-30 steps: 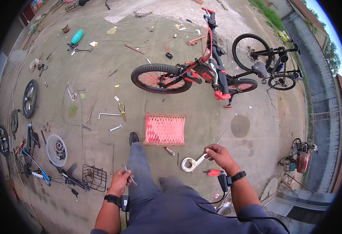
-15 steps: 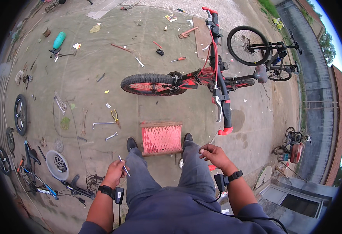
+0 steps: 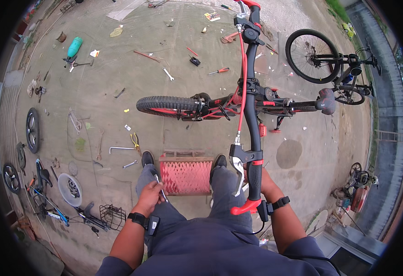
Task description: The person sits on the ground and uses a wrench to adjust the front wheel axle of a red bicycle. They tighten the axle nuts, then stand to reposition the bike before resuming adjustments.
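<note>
My left hand [image 3: 150, 198] is closed round a slim silver wrench [image 3: 163, 193], held over my left thigh. My right hand [image 3: 267, 182] is partly behind the black grip [image 3: 255, 181] of a red-and-black bicycle; its fingers are hidden, so I cannot tell whether it holds anything. The bicycle's handlebar [image 3: 251, 117] runs towards me, with a silver brake lever [image 3: 237, 177] and a red end [image 3: 246, 207] close to my lap. To the left points the front wheel [image 3: 167, 106], and the saddle [image 3: 325, 101] is at the right.
A low stool with a red woven seat [image 3: 185, 176] stands between my feet. On the ground mat lie yellow-handled pliers [image 3: 136, 140], a wrench [image 3: 130, 164], a screwdriver [image 3: 219, 71] and a bent rod [image 3: 122, 148]. Bicycle parts lie left; another bicycle [image 3: 312, 56] stands far right.
The bicycle's handlebar has come nearer to me and now covers part of my right hand. My left hand has shifted slightly rightward in view, still with the wrench.
</note>
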Demonstrator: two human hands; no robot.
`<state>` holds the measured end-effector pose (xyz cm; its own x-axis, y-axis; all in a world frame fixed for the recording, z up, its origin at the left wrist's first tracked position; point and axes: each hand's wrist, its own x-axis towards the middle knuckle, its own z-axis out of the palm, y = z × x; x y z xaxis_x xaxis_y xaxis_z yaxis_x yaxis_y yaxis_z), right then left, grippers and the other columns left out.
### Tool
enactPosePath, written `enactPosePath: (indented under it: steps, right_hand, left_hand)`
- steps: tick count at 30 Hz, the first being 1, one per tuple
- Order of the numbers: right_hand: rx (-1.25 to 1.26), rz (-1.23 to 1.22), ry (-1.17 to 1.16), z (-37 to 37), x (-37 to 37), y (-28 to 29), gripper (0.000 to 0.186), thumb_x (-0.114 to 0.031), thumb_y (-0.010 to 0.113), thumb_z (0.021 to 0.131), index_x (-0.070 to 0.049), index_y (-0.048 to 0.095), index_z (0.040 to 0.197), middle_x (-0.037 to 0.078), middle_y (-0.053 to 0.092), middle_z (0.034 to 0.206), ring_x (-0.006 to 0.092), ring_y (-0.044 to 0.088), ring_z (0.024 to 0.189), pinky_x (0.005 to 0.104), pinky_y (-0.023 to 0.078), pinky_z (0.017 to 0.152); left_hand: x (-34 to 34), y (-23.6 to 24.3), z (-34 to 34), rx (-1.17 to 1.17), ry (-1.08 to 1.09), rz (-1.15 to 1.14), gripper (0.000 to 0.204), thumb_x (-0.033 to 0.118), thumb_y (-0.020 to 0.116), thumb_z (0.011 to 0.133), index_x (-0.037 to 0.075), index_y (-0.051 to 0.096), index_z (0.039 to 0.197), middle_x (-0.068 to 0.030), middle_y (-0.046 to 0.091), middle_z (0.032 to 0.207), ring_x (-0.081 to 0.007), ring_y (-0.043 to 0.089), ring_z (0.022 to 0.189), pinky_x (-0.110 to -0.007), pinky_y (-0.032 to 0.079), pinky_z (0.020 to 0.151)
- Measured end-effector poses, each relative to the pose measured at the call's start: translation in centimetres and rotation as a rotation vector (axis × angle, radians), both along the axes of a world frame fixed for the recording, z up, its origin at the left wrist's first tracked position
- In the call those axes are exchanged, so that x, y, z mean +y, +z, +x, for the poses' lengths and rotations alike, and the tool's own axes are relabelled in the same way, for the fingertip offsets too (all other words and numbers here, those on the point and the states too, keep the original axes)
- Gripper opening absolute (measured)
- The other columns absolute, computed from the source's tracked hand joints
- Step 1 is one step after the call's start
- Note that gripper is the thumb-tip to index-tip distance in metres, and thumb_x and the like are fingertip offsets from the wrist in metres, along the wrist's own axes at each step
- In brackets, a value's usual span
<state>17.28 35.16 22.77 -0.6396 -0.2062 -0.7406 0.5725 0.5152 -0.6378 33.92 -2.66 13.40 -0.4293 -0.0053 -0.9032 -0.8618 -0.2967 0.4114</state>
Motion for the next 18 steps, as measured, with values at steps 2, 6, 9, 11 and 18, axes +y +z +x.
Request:
enactPosePath:
  steps: [2,6,9,11,18]
  right_hand:
    - [0.095,-0.038,0.107,0.5,2.8,-5.3,0.036,-0.032,0.074,0.094,-0.002,0.068,0.111,0.006,0.071,0.100,0.0150,0.069,0.086,0.0319,0.057,0.075]
    - [0.076,-0.223,-0.043,-0.9,1.1,-9.5,0.036,-0.030,0.068,0.100,0.001,0.064,0.119,0.007,0.070,0.102,0.0160,0.069,0.097,0.0305,0.054,0.083]
    - [0.188,-0.137,0.111,-3.0,-2.1,-8.5,0.036,-0.028,0.067,0.101,0.001,0.064,0.122,0.008,0.071,0.107,0.0153,0.069,0.095,0.0298,0.054,0.081]
    - [0.207,-0.118,0.143,-4.4,-3.4,-7.1,0.033,-0.023,0.068,0.100,0.001,0.064,0.122,0.009,0.071,0.109,0.0160,0.070,0.096,0.0304,0.055,0.085]
    - [0.396,-0.273,-0.083,-6.6,-5.6,-3.0,0.032,-0.017,0.072,0.098,0.001,0.062,0.122,0.011,0.068,0.117,0.0183,0.068,0.105,0.0334,0.055,0.093]
  left_hand:
    - [0.2,-2.0,-1.4,-0.027,-0.055,0.011,0.024,0.028,0.053,0.106,0.005,0.061,0.106,-0.0058,0.069,0.080,-0.0092,0.057,0.052,-0.023,0.042,0.046]
    - [-0.4,-7.6,-3.5,-0.027,-0.080,0.080,0.024,0.028,0.053,0.106,0.005,0.061,0.105,-0.0056,0.068,0.080,-0.0091,0.057,0.052,-0.023,0.042,0.045]
    - [-0.9,-10.1,-6.3,0.007,-0.030,0.101,0.024,0.027,0.053,0.106,0.005,0.060,0.105,-0.0057,0.068,0.079,-0.0095,0.057,0.051,-0.023,0.042,0.045]
    - [-1.2,-11.5,-7.9,0.047,0.008,0.121,0.025,0.028,0.054,0.106,0.004,0.058,0.108,-0.0069,0.068,0.080,-0.0105,0.058,0.051,-0.024,0.043,0.045]
    - [-2.0,-14.3,-14.3,0.175,-0.153,0.004,0.025,0.027,0.052,0.106,0.003,0.059,0.106,-0.0072,0.068,0.080,-0.0101,0.058,0.053,-0.023,0.043,0.045]
